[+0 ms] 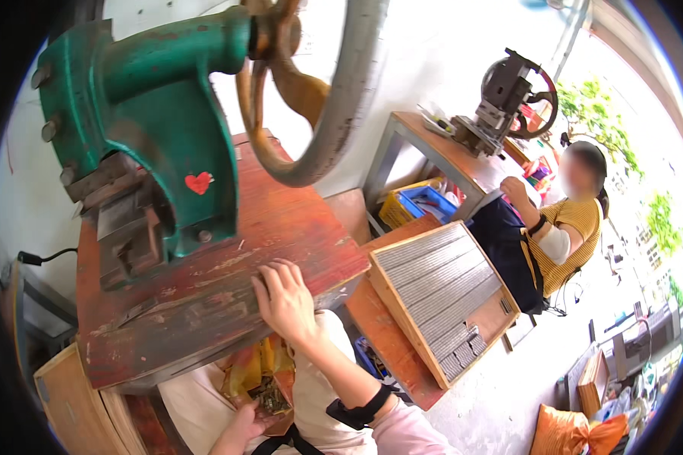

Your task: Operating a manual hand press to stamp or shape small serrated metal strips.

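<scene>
My right hand (284, 299) lies on the front edge of the worn red wooden bench (296, 235), fingers stretched out over the dark worn strip, holding nothing. Lower down, at my lap, my left hand (243, 429) is closed at the near side of a small open brown carton (284, 377); its fingertips are partly hidden. Small dull metal pieces (271, 400) lie in the carton, and yellow plastic (244, 371) lines or wraps it. Bolted on the bench, a green hand press (167, 144) stands beyond my hands, with a dark metal tool block (133, 243) under its ram.
The press's large grey handwheel (349, 98) overhangs the bench. To the right, a wooden tray (440, 292) of metal strips rests on a low red table (395, 334). Farther off, a seated person (565, 235) is beside another press (501, 106). An orange sack (561, 431) lies on the floor.
</scene>
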A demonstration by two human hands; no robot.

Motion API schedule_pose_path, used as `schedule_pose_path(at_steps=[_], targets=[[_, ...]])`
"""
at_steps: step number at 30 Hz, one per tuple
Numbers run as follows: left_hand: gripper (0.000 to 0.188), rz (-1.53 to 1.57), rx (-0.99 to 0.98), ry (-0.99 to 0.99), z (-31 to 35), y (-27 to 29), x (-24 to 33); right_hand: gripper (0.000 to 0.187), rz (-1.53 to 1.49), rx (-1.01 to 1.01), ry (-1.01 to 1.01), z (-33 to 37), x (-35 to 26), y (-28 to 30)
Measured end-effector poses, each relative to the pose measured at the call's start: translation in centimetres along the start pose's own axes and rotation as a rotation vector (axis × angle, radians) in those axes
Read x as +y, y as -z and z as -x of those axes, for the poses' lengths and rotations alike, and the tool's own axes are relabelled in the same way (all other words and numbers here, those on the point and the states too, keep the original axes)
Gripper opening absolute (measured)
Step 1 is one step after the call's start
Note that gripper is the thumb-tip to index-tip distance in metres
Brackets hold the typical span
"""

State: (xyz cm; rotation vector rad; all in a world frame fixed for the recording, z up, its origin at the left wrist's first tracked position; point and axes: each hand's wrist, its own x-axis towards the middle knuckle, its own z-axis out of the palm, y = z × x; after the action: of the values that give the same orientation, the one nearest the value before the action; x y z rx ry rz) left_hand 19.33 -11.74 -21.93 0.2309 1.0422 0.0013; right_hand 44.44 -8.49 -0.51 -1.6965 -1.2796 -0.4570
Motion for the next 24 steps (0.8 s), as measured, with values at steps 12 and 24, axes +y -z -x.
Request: schedule_pose_path(at_steps=[12,24], targets=[[0.024,-0.043,-0.125,-0.251,6.4,0.2,2.8,0.031,0.041,0.014,0.129,4.3,0.1,1.2],[0.036,-0.068,0.736,-1.228,27.6,11.3,7.1,0.029,0.215,0.046,0.274,4.4,-0.5,1.0]])
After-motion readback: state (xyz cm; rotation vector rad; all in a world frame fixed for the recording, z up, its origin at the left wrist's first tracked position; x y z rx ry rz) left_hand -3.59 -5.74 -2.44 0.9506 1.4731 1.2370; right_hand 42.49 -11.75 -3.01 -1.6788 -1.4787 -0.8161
